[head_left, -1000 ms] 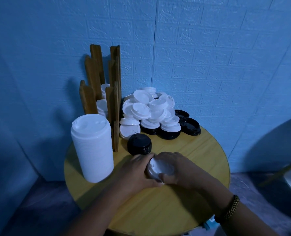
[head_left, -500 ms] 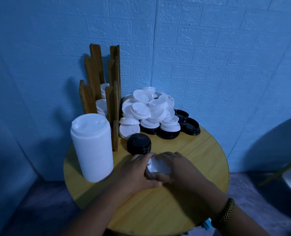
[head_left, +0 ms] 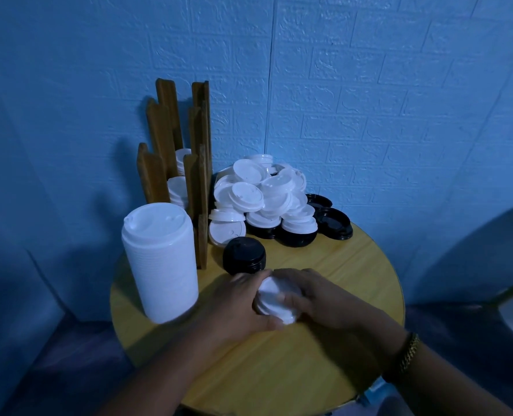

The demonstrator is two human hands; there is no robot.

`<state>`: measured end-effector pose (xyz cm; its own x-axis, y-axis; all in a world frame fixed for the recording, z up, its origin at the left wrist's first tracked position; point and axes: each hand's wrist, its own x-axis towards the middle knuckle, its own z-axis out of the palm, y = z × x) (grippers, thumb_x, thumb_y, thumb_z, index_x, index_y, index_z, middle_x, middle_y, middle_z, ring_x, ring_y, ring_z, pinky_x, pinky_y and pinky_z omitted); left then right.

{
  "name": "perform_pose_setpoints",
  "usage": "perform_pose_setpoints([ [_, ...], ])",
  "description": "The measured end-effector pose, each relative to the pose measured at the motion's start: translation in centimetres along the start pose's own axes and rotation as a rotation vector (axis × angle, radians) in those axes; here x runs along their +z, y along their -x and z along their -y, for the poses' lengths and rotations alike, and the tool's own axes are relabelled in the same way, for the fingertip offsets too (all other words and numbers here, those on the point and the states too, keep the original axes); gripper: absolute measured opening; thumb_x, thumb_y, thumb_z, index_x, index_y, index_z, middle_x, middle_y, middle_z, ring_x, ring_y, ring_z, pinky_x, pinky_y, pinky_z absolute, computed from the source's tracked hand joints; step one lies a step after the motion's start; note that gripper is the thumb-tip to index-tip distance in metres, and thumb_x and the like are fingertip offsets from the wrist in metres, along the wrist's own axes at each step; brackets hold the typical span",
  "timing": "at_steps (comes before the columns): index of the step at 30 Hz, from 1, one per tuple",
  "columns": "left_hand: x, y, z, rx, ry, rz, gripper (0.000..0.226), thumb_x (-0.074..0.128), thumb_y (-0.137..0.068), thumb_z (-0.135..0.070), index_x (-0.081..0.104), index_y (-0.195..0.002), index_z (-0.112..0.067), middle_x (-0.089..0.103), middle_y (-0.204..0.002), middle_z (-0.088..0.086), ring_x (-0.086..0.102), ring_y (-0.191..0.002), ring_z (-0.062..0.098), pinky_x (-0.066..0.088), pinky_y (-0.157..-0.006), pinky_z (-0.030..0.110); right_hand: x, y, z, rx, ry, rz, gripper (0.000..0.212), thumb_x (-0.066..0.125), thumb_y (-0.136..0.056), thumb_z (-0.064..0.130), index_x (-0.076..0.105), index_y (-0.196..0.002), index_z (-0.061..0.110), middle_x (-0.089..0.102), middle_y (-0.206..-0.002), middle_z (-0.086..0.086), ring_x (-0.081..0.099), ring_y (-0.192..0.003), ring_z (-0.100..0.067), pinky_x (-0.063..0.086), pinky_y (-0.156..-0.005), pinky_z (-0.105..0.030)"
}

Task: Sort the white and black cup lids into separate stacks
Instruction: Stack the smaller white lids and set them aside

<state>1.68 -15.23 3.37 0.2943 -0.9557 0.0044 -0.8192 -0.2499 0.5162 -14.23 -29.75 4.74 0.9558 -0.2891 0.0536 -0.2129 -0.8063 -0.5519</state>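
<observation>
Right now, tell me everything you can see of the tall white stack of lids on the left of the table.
The tall white stack is a column of many nested white lids, plastic by the look, with fine ridges down its side. The top lid faces up, showing a raised rim. It stands upright on the round wooden table, beside the wooden rack. The left hand is near but does not touch it.

**Dim blue corner holds café-style stock**

A dimly lit indoor corner, where two walls clad in blue brick-pattern panels meet behind a small round wooden table. A slotted wooden rack at the table's 10 o'clock, a heap of white and black cup lids at 12 o'clock and a tall stack of white lids at 9 o'clock suggest drinks-counter supplies. Whether this is a home or a shop cannot be told.
</observation>
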Motion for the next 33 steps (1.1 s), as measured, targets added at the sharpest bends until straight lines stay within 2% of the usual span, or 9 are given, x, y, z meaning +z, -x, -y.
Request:
perform_pose_setpoints([
  [2, -0.3, -0.2, -0.1, 0.009, -0.046, 0.015, 0.096, 0.075, -0.077, -0.068, 0.027, -0.155, -0.04, 0.039, -0.155, -0.01, 0.042, -0.134, 0.011, 0.041, -0.097, 0.029, -0.9, -1.0, -0.7, -0.008, -0.062, -0.097, 0.048, 0.05, -0.098, 0.051, 0.06, -0.131, 0.017, 0.06, -0.127, 0.0, 0.056, -0.114, -0.014, 0.046, -0.092, -0.027],
  [5, -0.4, -0.3, 0.0, 0.03, -0.092, 0.026, 0.094, 0.072, -0.081, -0.067, 0.026, -0.157, -0.036, 0.036, -0.157, -0.01, 0.037, -0.138, 0.01, 0.037, -0.098, 0.027, -1.8, -2.2, -0.8, 0.103, -0.041, -0.15, 0.042, 0.053, -0.099, 0.046, 0.061, -0.129, 0.017, 0.059, -0.127, 0.002, 0.055, -0.113, -0.011, 0.041, -0.084, -0.012],
  [9, 0.1, -0.2, 0.9, 0.057, -0.025, -0.034, 0.096, 0.071, -0.081, -0.067, 0.022, -0.158, -0.037, 0.03, -0.161, -0.014, 0.031, -0.142, 0.006, 0.036, -0.11, 0.029, -0.3, -2.7, -1.4, 0.005, 0.177, -0.023, 0.04, 0.051, -0.097, 0.054, 0.066, -0.116, 0.023, 0.056, -0.112, 0.01, 0.045, -0.103, -0.004, 0.037, -0.093, -0.026],
  [12, 0.5, -0.3, 1.2, 0.056, 0.014, -0.06, 0.095, 0.073, -0.08, -0.066, 0.025, -0.157, -0.037, 0.032, -0.158, -0.017, 0.034, -0.138, 0.004, 0.037, -0.107, 0.027, -0.5, -3.0, -1.4, -0.03, 0.196, -0.037, 0.044, 0.05, -0.097, 0.055, 0.068, -0.115, 0.019, 0.061, -0.11, 0.006, 0.049, -0.104, -0.008, 0.041, -0.092, -0.03],
  [16, 0.6, -0.2, 1.5, 0.038, 0.075, -0.105, 0.092, 0.077, -0.076, -0.066, 0.031, -0.151, -0.041, 0.041, -0.149, -0.018, 0.041, -0.127, 0.0, 0.04, -0.098, 0.023, -2.0, -5.3, -0.5, -0.105, 0.225, -0.258, 0.028, 0.059, -0.097, 0.033, 0.071, -0.112, 0.012, 0.066, -0.114, -0.009, 0.059, -0.106, -0.027, 0.048, -0.088, -0.04],
  [20, 0.5, 0.1, 2.1, 0.005, 0.152, -0.122, 0.091, 0.08, -0.075, -0.064, 0.031, -0.149, -0.045, 0.042, -0.147, -0.02, 0.043, -0.13, 0.003, 0.046, -0.103, 0.028, -3.3, -9.5, 0.6, -0.048, 0.417, -0.359, 0.033, 0.055, -0.098, 0.039, 0.064, -0.128, 0.028, 0.039, -0.154, -0.001, 0.03, -0.14, -0.028, 0.034, -0.107, -0.049],
  [24, 0.7, 0.1, 2.2, 0.012, 0.093, -0.132, 0.094, 0.08, -0.074, -0.065, 0.03, -0.15, -0.043, 0.043, -0.148, -0.02, 0.042, -0.131, 0.002, 0.045, -0.102, 0.023, -4.0, -12.7, 1.2, -0.009, 0.572, -0.289, 0.039, 0.045, -0.101, 0.048, 0.056, -0.137, 0.037, 0.015, -0.166, -0.003, 0.007, -0.151, -0.029, 0.017, -0.115, -0.052],
  [27, 0.7, 0.1, 2.1, 0.011, 0.097, -0.139, 0.093, 0.08, -0.073, -0.066, 0.031, -0.149, -0.044, 0.046, -0.146, -0.021, 0.045, -0.128, 0.001, 0.047, -0.102, 0.024, -4.1, -13.9, 1.2, -0.016, 0.67, -0.236, 0.04, 0.04, -0.103, 0.048, 0.055, -0.138, 0.035, 0.019, -0.165, -0.001, 0.01, -0.151, -0.03, 0.021, -0.113, -0.05],
  [33, 0.5, 0.2, 1.9, 0.022, 0.089, -0.146, 0.091, 0.079, -0.074, -0.065, 0.034, -0.149, -0.042, 0.046, -0.146, -0.02, 0.045, -0.129, 0.001, 0.046, -0.101, 0.021, -3.9, -12.9, 0.9, -0.112, 0.705, -0.323, 0.038, 0.045, -0.102, 0.04, 0.055, -0.138, 0.032, 0.031, -0.16, 0.002, 0.026, -0.146, -0.028, 0.032, -0.107, -0.048],
])
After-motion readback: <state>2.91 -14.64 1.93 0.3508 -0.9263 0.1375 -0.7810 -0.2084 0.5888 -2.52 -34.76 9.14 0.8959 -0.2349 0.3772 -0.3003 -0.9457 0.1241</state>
